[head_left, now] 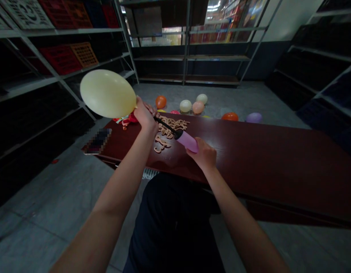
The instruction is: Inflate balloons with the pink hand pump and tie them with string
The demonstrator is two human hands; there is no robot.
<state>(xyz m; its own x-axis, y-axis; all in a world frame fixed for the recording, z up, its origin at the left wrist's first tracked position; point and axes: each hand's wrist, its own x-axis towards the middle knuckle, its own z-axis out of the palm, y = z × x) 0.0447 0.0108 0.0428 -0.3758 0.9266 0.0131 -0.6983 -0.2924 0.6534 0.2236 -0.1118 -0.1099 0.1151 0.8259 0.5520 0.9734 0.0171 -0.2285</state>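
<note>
A pale yellow inflated balloon hangs in the air at the upper left. My left hand is closed around its neck, pinching it onto the black nozzle end of a hand pump. My right hand grips the pump's pink barrel, held slanted above the dark red table. A heap of limp, uninflated balloons lies on the table just under the pump.
A phone lies at the table's left corner beside small red items. Several inflated balloons sit on the grey floor beyond the table. Metal shelving lines the left, back and right walls.
</note>
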